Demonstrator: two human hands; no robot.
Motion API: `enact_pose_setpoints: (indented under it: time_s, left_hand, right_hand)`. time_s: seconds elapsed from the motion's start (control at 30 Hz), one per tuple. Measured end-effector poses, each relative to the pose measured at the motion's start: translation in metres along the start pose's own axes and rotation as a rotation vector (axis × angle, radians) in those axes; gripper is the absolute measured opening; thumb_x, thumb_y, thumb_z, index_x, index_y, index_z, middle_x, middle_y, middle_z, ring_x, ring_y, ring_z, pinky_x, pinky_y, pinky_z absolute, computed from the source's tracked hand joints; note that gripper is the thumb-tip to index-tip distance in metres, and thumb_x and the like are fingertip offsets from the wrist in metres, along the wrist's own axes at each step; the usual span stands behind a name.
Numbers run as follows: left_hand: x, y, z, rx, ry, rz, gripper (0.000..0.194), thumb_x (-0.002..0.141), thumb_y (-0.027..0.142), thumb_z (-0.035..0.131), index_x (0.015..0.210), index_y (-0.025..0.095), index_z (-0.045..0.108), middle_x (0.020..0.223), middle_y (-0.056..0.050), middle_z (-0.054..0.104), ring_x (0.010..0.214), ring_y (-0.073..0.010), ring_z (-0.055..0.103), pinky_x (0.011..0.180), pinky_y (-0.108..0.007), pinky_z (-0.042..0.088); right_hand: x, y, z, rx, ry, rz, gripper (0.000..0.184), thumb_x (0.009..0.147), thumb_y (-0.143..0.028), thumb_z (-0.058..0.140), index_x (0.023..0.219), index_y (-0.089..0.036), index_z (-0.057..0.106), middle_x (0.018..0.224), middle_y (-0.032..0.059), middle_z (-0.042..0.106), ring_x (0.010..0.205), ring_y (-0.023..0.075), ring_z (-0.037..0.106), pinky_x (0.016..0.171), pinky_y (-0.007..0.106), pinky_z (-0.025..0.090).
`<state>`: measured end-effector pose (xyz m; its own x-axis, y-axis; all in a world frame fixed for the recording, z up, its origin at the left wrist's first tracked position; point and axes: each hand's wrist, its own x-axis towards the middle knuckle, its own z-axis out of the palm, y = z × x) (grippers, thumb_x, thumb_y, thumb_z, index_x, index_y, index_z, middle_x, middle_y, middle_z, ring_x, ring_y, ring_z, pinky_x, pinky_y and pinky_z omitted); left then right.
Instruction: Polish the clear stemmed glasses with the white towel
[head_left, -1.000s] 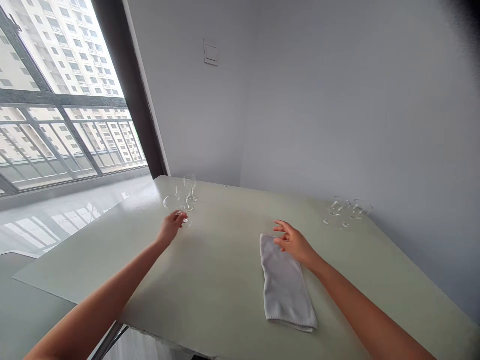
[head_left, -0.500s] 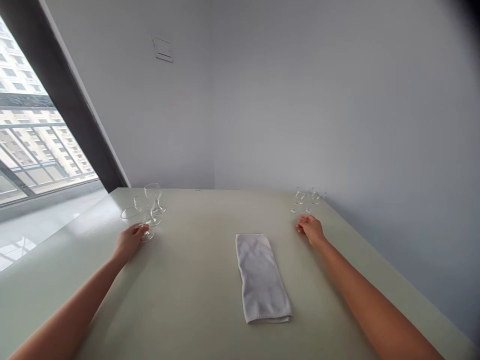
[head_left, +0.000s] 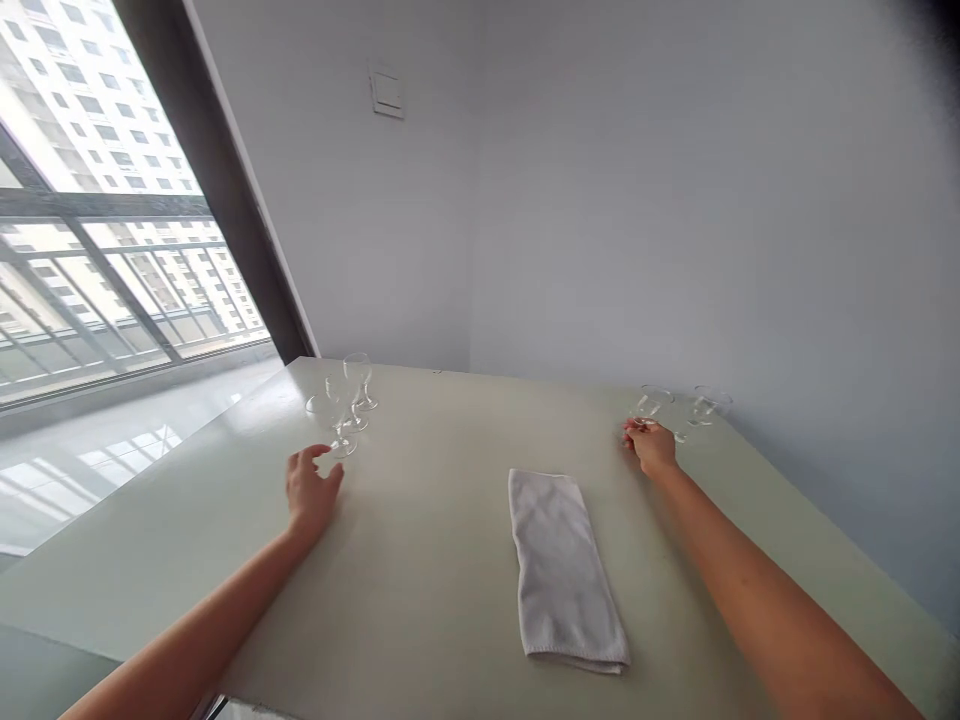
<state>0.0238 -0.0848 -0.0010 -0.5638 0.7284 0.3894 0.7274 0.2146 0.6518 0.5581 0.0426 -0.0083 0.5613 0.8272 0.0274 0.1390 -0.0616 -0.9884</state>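
My left hand [head_left: 313, 490] is open on the table, thumb and fingers apart, just in front of a group of clear stemmed glasses. The nearest glass [head_left: 343, 442] stands just beyond its fingertips and does not appear to be held. Behind it another glass [head_left: 358, 370] stands upright, its outline overlapping the others. At the far right, my right hand [head_left: 649, 447] is closed around the lower part of a clear stemmed glass [head_left: 655, 402]. My fingers hide most of its stem. A second glass [head_left: 709, 405] stands to the right of that hand.
A folded light-grey cloth [head_left: 568, 570] lies on the pale table [head_left: 435, 540] between my forearms. Grey walls [head_left: 637, 200] meet in a corner behind the table. A window with railings [head_left: 150, 280] is at the left.
My left hand has let go of the glass and drawn back toward me. My right hand has reached a stemmed glass and closed on it. The view has swung left.
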Motion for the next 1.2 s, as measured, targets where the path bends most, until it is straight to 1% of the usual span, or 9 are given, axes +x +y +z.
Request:
enact_pose_setpoints:
  time_s: [0.2, 0.37, 0.47, 0.53, 0.67, 0.8, 0.9, 1.03, 1.2]
  left_hand:
    - [-0.044, 0.080, 0.011, -0.456, -0.354, 0.241, 0.021, 0.074, 0.033, 0.051, 0.089, 0.021, 0.060, 0.089, -0.002, 0.054, 0.064, -0.0109, 0.045, 0.065, -0.024, 0.041]
    - [-0.074, 0.143, 0.020, -0.646, -0.575, 0.263, 0.030, 0.071, 0.036, 0.058, 0.097, 0.022, 0.063, 0.095, -0.004, 0.058, 0.063, -0.0093, 0.047, 0.063, -0.024, 0.042]
    - [-0.087, 0.154, 0.018, -0.721, -0.695, 0.138, 0.033, 0.070, 0.040, 0.060, 0.095, 0.019, 0.062, 0.083, -0.004, 0.061, 0.056, -0.0094, 0.048, 0.055, -0.024, 0.042]
    - [-0.087, 0.144, 0.014, -0.772, -0.748, 0.057, 0.032, 0.072, 0.043, 0.057, 0.092, 0.018, 0.062, 0.075, -0.003, 0.062, 0.055, -0.0106, 0.051, 0.055, -0.025, 0.043]
    - [-0.062, 0.092, 0.001, -0.695, -0.616, -0.030, 0.034, 0.069, 0.047, 0.059, 0.083, 0.017, 0.062, 0.080, -0.005, 0.066, 0.065, -0.0135, 0.056, 0.062, -0.026, 0.043]
    - [-0.024, 0.028, -0.014, -0.525, -0.446, -0.103, 0.042, 0.064, 0.056, 0.057, 0.073, 0.015, 0.064, 0.077, -0.005, 0.066, 0.062, -0.0138, 0.053, 0.056, -0.024, 0.039]
    - [-0.003, -0.003, -0.021, -0.447, -0.358, -0.147, 0.047, 0.061, 0.059, 0.056, 0.072, 0.015, 0.065, 0.077, -0.005, 0.064, 0.060, -0.0135, 0.052, 0.054, -0.024, 0.037]
    - [0.011, -0.021, -0.023, -0.361, -0.317, -0.128, 0.048, 0.061, 0.061, 0.055, 0.073, 0.016, 0.066, 0.082, -0.004, 0.065, 0.064, -0.0148, 0.053, 0.054, -0.023, 0.037]
    - [0.019, -0.022, -0.022, -0.214, -0.283, -0.166, 0.046, 0.061, 0.060, 0.055, 0.079, 0.019, 0.066, 0.093, -0.003, 0.066, 0.076, -0.0196, 0.057, 0.060, -0.026, 0.039]
  right_hand:
    - [-0.089, -0.042, 0.055, 0.070, -0.316, -0.083, 0.027, 0.060, -0.024, 0.062, 0.085, -0.014, 0.058, 0.080, 0.0060, 0.065, 0.054, 0.0098, 0.054, 0.043, 0.019, 0.041]
    - [-0.200, -0.082, 0.099, 0.097, -0.813, -0.209, 0.044, 0.070, -0.027, 0.058, 0.113, -0.025, 0.050, 0.081, -0.0009, 0.067, 0.054, 0.0128, 0.056, 0.040, 0.022, 0.038]
    - [-0.243, -0.091, 0.109, 0.059, -0.932, -0.278, 0.041, 0.073, -0.025, 0.052, 0.113, -0.035, 0.051, 0.071, -0.0065, 0.065, 0.057, 0.0148, 0.058, 0.042, 0.023, 0.040]
    - [-0.255, -0.093, 0.110, 0.023, -0.995, -0.300, 0.045, 0.075, -0.025, 0.050, 0.116, -0.042, 0.048, 0.078, -0.0079, 0.065, 0.064, 0.0155, 0.060, 0.048, 0.026, 0.045]
    - [-0.243, -0.092, 0.095, -0.044, -0.997, -0.253, 0.048, 0.072, -0.022, 0.055, 0.117, -0.036, 0.049, 0.104, -0.0009, 0.062, 0.071, 0.0169, 0.062, 0.056, 0.031, 0.049]
    - [-0.203, -0.083, 0.061, -0.082, -0.807, -0.184, 0.033, 0.072, -0.023, 0.053, 0.105, -0.023, 0.055, 0.099, 0.0058, 0.063, 0.067, 0.0159, 0.062, 0.053, 0.028, 0.047]
    - [-0.168, -0.061, 0.030, -0.070, -0.652, -0.120, 0.028, 0.069, -0.026, 0.056, 0.096, -0.018, 0.058, 0.092, 0.0077, 0.066, 0.063, 0.0148, 0.060, 0.049, 0.026, 0.045]
    - [-0.121, -0.023, -0.012, -0.035, -0.387, -0.004, 0.022, 0.065, -0.025, 0.059, 0.084, -0.015, 0.062, 0.085, 0.0093, 0.067, 0.058, 0.0140, 0.059, 0.044, 0.023, 0.044]
    - [-0.062, 0.007, -0.056, -0.060, -0.017, 0.049, 0.021, 0.061, -0.020, 0.058, 0.080, -0.015, 0.061, 0.090, 0.0098, 0.064, 0.054, 0.0109, 0.057, 0.040, 0.019, 0.042]
